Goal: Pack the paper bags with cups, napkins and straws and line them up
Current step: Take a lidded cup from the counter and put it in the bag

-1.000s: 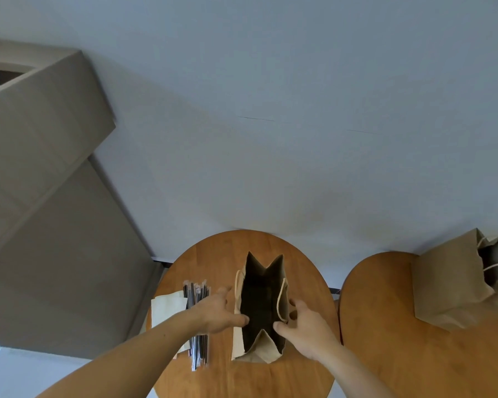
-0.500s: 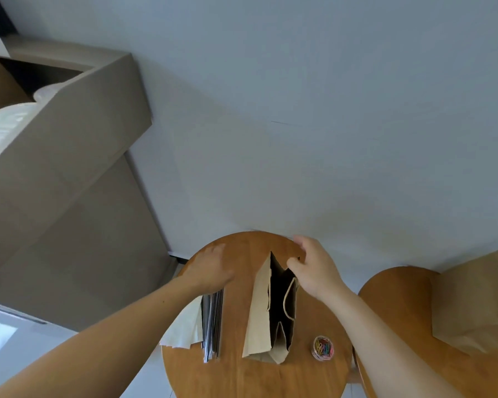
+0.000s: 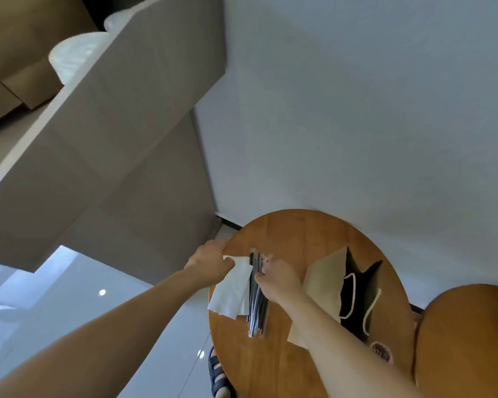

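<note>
Right hand [image 3: 276,278] has left the bag [image 3: 325,285] and pinches straws [image 3: 256,300]; left hand [image 3: 210,261] grips napkins [image 3: 230,294] at the left edge of the table [image 3: 299,231].

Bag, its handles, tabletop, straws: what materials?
Bag: matte brown kraft paper, creased folds.
Handles: pale twisted cord, likely paper or cotton.
Tabletop: wood or veneer, visible grain, satin sheen.
Straws: dark, in glossy clear wrappers, probably plastic film.

White napkins [image 3: 232,291], black straws [image 3: 256,300], brown bag [image 3: 325,285], orange-brown table [image 3: 296,237]
</note>
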Demonstrator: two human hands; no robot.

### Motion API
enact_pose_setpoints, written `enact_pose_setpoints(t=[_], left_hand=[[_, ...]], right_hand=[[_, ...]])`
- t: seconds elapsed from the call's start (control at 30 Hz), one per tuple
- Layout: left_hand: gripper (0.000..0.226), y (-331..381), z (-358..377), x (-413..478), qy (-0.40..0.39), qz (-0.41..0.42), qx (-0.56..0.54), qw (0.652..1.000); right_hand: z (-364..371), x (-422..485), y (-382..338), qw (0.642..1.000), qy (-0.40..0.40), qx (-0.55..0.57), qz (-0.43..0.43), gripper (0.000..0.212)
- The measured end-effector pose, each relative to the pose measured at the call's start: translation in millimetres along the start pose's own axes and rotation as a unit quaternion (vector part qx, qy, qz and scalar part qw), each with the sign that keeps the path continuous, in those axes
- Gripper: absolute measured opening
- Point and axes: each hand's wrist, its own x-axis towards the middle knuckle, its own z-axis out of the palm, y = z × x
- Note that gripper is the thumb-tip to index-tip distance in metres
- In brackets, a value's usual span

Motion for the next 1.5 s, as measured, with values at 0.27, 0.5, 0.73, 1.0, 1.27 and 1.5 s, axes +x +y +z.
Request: enact_pose_setpoints(t=[0.27,0.5,0.73,1.0,1.27,1.5], left_hand=[[0.051,-54,22,33,-0.035,-0.064,-0.015,0.997],[0.054,-70,33,45,-0.048,-0.077,-0.029,0.995],[0.050,-73,36,44,-0.062,-0.065,-0.026,0.996],[0.053,-61,17,37,-0.047,-0.052,-0.042,0.997],[0.054,-51,-11,12,-0.019,-0.049,-0.034,0.998],[0.054,-55,-13,-5,-0.019,-0.063,-0.048,0.997]], right_hand=[[94,68,29,0.992,-0.020,0.012,0.124,0.028],[122,113,34,0.985,0.025,-0.004,0.168,0.037],[128,120,39,0.986,0.036,-0.003,0.163,0.030],[97,107,30,0.988,0.067,0.020,0.138,0.030],[81,87,16,0.992,0.031,0.016,0.125,0.044],[67,72,6,0.994,0.060,-0.002,0.089,0.042]])
